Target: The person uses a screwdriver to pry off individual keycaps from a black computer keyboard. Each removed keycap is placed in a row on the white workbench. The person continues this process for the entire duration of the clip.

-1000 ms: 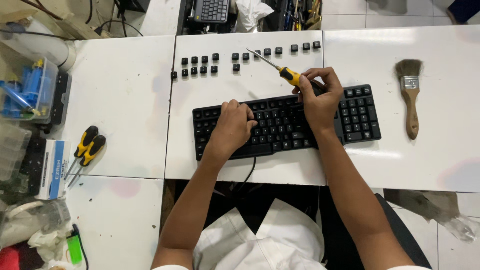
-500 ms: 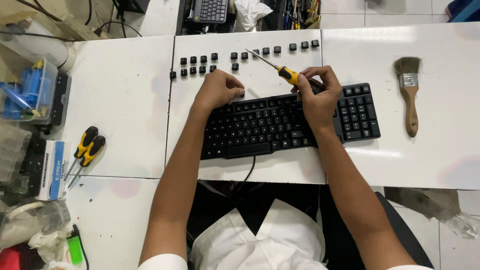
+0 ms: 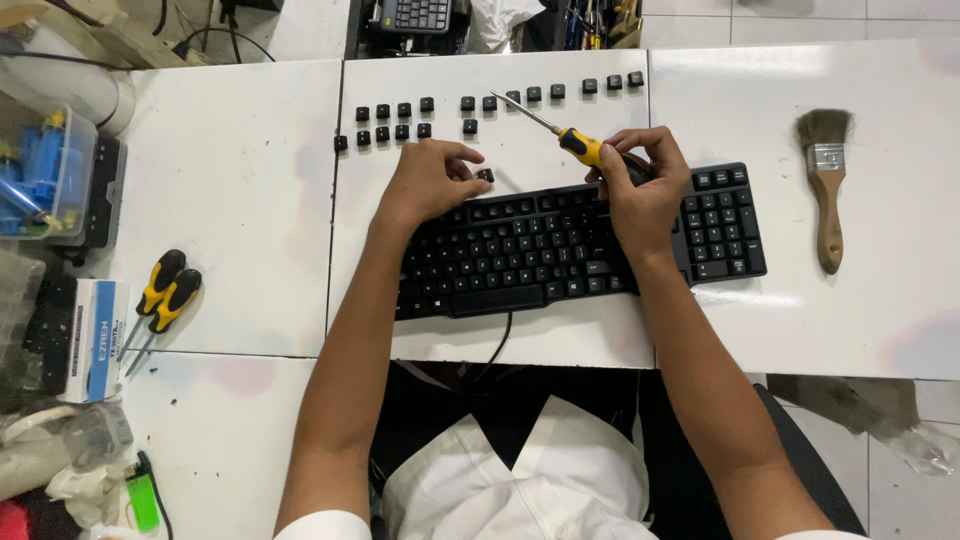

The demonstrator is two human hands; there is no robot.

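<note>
A black keyboard lies on the white table in front of me. My left hand is just above the keyboard's top edge, pinching a small black keycap between thumb and fingertips. My right hand rests on the keyboard's upper right part and grips a screwdriver with a yellow and black handle, its shaft pointing up and left. Several loose black keycaps sit in rows on the table beyond the keyboard.
A wooden-handled paint brush lies right of the keyboard. Two yellow and black screwdrivers lie at the left, near a small box. A clear bin with blue parts stands at the far left. A green lighter lies bottom left.
My left hand lifted off the keyboard's left middle and moved up past its top edge, now holding a keycap. My right hand with the screwdriver stayed put.
</note>
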